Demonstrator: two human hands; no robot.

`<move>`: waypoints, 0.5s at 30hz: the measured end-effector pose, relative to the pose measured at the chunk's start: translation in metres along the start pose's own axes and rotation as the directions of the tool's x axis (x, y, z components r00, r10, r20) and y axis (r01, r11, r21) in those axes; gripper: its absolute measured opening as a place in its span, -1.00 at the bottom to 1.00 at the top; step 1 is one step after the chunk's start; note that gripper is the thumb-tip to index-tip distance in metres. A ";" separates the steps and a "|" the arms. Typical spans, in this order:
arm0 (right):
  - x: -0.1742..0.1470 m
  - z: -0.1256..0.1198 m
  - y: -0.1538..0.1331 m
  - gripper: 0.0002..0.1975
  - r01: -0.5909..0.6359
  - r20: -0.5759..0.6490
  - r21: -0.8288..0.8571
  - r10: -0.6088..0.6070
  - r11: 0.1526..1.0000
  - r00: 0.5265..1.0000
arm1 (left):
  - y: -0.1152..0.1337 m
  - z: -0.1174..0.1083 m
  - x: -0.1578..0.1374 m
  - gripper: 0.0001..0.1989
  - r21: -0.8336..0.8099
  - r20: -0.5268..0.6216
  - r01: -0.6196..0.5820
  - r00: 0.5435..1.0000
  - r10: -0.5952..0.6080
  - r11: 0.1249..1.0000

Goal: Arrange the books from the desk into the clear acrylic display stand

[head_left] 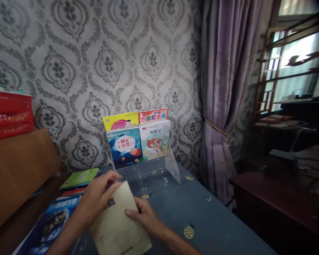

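Note:
A cream-coloured book (119,219) with faint print and a small dark picture is tilted in front of me at the table's near side. My right hand (146,214) grips its right edge, the thumb lying on the cover and the fingers behind. At the upper left edge is my left hand (99,194), its fingers curled and the thumb against the book. Just beyond stands a clear acrylic book stand (172,166). On it are a blue picture book (126,147), a pale picture book (155,141), a yellow book (119,120) and a red-edged book (153,115).
On the left lie a blue book (55,223) and a small stack topped by a green book (79,177). A cardboard box (23,170) carries a red basket (10,113). A patterned blue cloth (202,219) covers the table. A purple curtain (220,88) hangs at the right.

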State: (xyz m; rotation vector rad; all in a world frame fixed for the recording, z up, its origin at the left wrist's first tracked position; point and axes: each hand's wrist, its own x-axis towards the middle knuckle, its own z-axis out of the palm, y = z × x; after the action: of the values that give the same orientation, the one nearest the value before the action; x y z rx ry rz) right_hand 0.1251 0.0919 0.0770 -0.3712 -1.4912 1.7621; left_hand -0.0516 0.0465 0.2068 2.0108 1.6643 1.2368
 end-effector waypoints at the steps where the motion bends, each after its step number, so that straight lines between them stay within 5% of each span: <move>1: -0.003 -0.003 0.004 -0.43 0.008 -0.032 0.033 -0.007 0.999 0.999 | -0.007 0.000 -0.006 -0.70 -0.018 -0.107 0.020 0.994 -0.022 1.000; 4: -0.010 -0.014 0.013 -0.45 0.021 -0.142 0.114 -0.004 0.993 0.990 | -0.041 0.006 -0.033 -0.49 -0.094 -0.324 0.145 0.931 -0.168 0.985; 9: 0.005 -0.031 0.006 -0.46 0.070 -0.259 0.092 -0.044 0.993 0.965 | -0.084 0.038 -0.072 -0.58 -0.190 0.017 0.321 0.946 -0.324 0.928; 15: 0.040 -0.040 -0.013 -0.48 0.144 -0.236 0.056 -0.127 0.988 0.963 | -0.088 0.049 -0.037 -0.53 -0.224 0.028 0.244 0.969 -0.244 0.944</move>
State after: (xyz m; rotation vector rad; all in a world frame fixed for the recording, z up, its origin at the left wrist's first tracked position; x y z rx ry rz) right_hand 0.1301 0.1483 0.0888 -0.4120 -1.2537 1.6009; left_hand -0.0755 0.0563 0.1022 1.6172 1.6312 1.2707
